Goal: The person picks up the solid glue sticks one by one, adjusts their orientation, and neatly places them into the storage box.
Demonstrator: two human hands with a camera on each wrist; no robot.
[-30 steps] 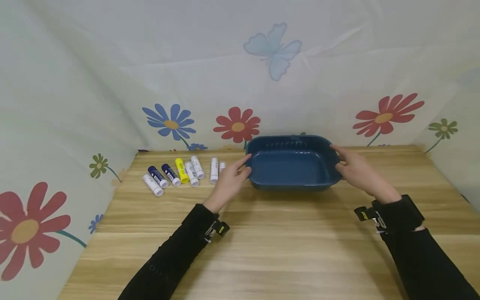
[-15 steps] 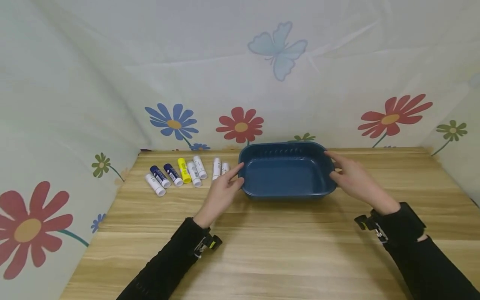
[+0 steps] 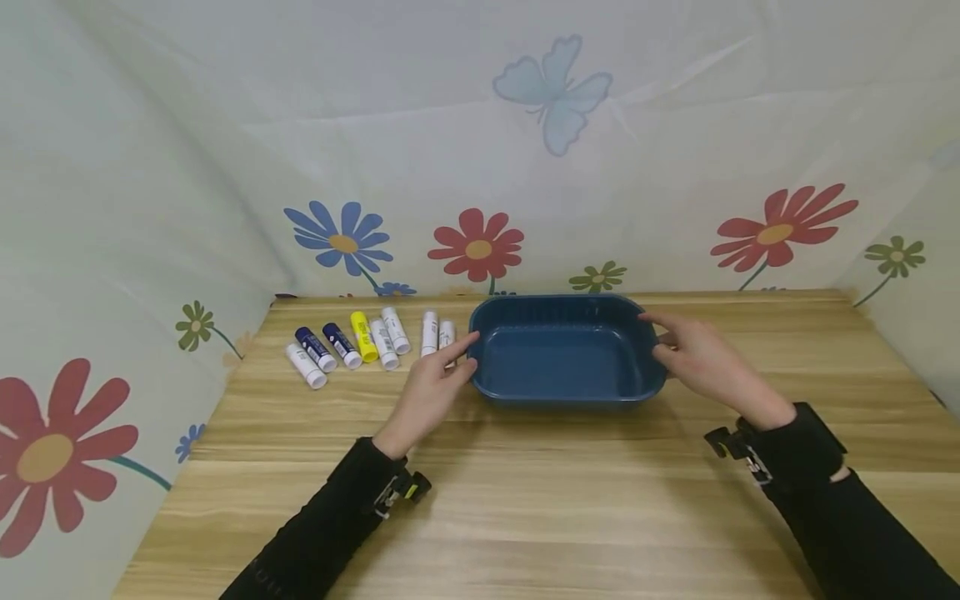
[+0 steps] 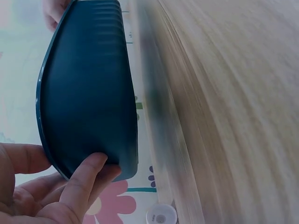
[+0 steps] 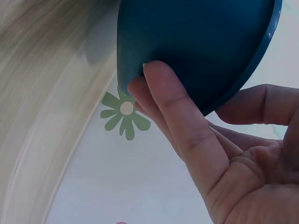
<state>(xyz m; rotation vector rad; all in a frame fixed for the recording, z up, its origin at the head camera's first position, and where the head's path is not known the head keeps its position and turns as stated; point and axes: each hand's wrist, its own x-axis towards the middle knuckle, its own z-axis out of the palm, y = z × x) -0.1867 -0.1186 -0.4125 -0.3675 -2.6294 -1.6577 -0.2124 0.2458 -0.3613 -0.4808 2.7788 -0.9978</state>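
Note:
A dark blue rectangular plastic basin [image 3: 566, 362] with rounded corners is held by its two short ends, its inside bare. In both wrist views it is off the table, with a gap under it. My left hand [image 3: 426, 390] grips the left end, thumb at the rim and fingertips against the outer wall [image 4: 88, 93]. My right hand [image 3: 708, 362] grips the right end the same way, fingers [image 5: 173, 100] under the outer side. Left of the basin lie several glue sticks, among them a yellow one [image 3: 363, 337], a dark blue one [image 3: 342, 346] and a white one [image 3: 306, 366].
The wooden table [image 3: 555, 508] runs back to a white curtain [image 3: 420, 108] printed with flowers and a butterfly. Two white glue sticks, one of them here [image 3: 429, 332], lie close to my left hand. Black wrist cameras are strapped to both wrists.
Both hands have brought the basin toward me and a little to the left. More of the white glue stick beside it and the green flower behind it now shows. The glue sticks have stayed put.

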